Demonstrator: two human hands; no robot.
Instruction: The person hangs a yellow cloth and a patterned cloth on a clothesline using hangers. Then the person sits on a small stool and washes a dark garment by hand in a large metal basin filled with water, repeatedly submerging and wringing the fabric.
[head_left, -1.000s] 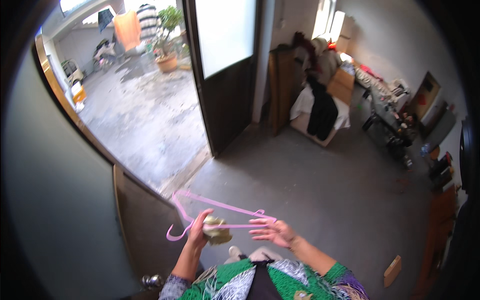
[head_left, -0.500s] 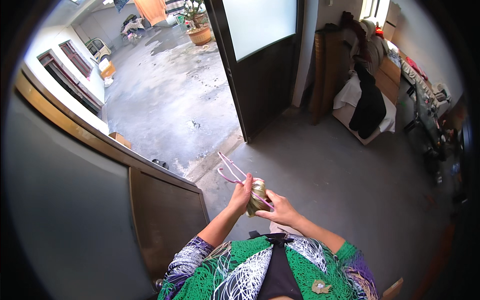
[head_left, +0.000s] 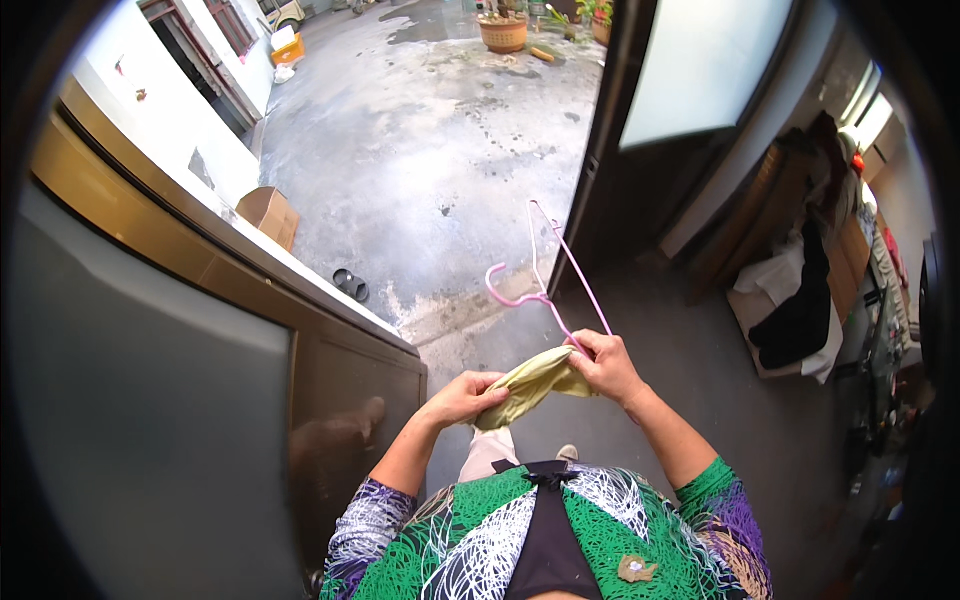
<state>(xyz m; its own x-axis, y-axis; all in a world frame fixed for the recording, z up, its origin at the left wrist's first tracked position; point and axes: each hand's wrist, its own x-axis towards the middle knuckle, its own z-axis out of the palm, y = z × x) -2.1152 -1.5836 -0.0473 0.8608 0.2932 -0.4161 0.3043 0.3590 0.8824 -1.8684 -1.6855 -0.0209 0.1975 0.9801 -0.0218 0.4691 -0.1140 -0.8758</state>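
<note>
A yellow-green cloth stretches between my two hands in front of my body. My left hand is closed on its left end, thumb on top. At the other end, my right hand grips a pink clothes hanger together with a bit of the cloth. The hanger's hook points left, and its frame reaches up and away from my right fingers. What kind of garment the cloth is, I cannot make out.
A dark door leaf stands close on my left, another door at the right. Between them the doorway opens on a concrete yard with black slippers, a cardboard box and a potted plant. Clothes lie on a box indoors.
My hands have moved apart, and the bunched cloth is now drawn out between them. The hanger has gone to my right hand. My view has turned left toward the yard.
</note>
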